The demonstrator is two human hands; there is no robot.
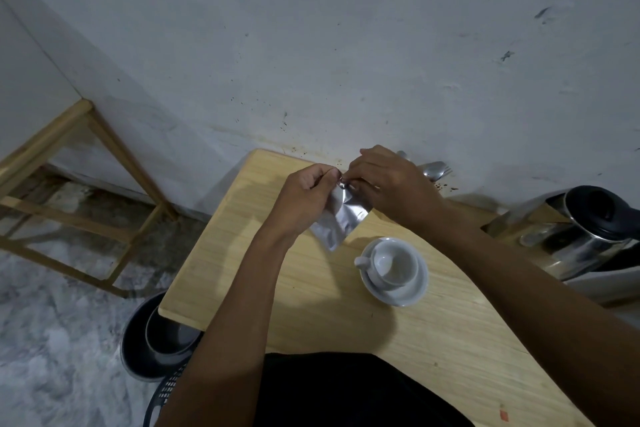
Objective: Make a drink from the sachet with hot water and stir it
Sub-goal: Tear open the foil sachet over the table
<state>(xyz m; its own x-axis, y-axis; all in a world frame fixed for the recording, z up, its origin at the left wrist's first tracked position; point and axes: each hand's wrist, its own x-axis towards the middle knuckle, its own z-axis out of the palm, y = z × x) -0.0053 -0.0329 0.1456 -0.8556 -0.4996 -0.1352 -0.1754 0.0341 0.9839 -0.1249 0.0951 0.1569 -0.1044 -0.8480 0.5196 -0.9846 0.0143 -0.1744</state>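
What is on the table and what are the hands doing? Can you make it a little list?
hands: left hand and right hand both pinch the top of the sachet
sachet: silver, held above the table
cup: white, empty, on a saucer
kettle: shiny metal with black lid, at the right
cutlery: by the wall, behind the right hand
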